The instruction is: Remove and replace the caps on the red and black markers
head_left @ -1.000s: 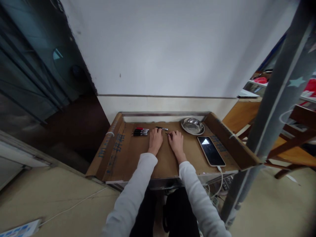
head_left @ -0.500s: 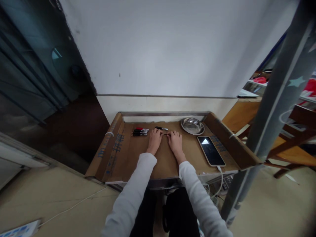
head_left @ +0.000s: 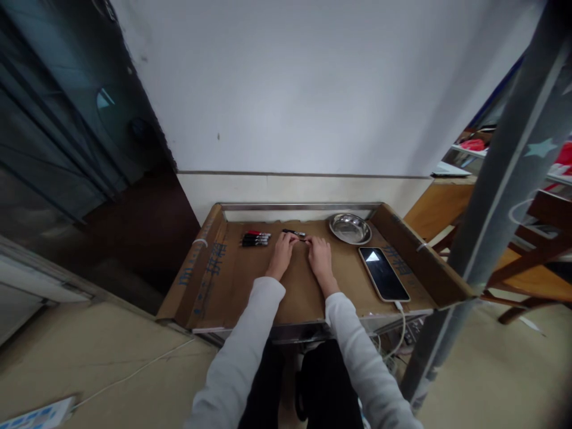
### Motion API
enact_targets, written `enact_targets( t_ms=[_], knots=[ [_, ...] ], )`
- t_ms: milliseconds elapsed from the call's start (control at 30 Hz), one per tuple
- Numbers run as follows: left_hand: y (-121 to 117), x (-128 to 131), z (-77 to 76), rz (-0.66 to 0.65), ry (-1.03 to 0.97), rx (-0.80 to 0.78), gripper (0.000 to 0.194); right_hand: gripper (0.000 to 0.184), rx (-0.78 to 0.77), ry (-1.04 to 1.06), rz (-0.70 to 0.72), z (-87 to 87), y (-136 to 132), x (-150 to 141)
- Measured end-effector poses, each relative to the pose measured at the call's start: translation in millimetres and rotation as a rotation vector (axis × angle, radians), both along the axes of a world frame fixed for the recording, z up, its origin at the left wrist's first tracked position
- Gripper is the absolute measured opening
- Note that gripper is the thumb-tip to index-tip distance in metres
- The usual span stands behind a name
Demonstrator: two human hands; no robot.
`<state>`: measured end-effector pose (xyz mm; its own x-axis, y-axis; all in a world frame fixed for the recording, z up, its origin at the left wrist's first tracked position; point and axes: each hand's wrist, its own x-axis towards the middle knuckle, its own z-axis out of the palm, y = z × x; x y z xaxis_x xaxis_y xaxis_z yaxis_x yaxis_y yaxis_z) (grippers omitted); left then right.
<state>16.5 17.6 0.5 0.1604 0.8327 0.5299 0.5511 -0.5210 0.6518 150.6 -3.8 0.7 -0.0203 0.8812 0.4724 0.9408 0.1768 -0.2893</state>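
My left hand [head_left: 281,253] rests over the cardboard with its fingers pinched together. Facing it, my right hand [head_left: 320,257] is closed in the same way. A thin dark stick-like piece [head_left: 302,240] spans the small space between the two sets of fingertips, each hand gripping one end; its exact kind is too small to make out. Just beyond the left fingers lies a black marker [head_left: 294,232]. Several more markers [head_left: 255,239], black ones with a red one at the back, lie side by side to the left.
A round steel dish [head_left: 350,229] stands at the back right. In front of it lies a phone [head_left: 384,275] with a white cable [head_left: 403,325] plugged in. Folded cardboard walls [head_left: 422,259] edge the cardboard-lined table [head_left: 232,298]. A grey metal post [head_left: 482,208] rises on the right.
My hands have drawn very slightly apart, showing a little more of the thin dark piece. The view has shifted a touch; the markers, dish and phone have stayed put.
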Motion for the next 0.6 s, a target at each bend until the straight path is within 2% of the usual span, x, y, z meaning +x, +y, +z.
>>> enact_targets(
  t_ms=[300, 500, 600],
  knots=[
    [-0.8, -0.3, 0.4, -0.054, 0.006, 0.025, 0.014, 0.027, 0.008, -0.017, 0.048, 1.4, -2.4, -1.0],
    [5.0, 0.1, -5.4, -0.094, -0.164, -0.034, 0.01, 0.026, 0.027, 0.08, 0.242, 0.1, -2.9, 1.1],
    [5.4, 0.4, -5.3, -0.088, -0.101, -0.063, 0.015, 0.024, 0.023, 0.089, 0.248, -1.0, -5.4, 3.7]
  ],
)
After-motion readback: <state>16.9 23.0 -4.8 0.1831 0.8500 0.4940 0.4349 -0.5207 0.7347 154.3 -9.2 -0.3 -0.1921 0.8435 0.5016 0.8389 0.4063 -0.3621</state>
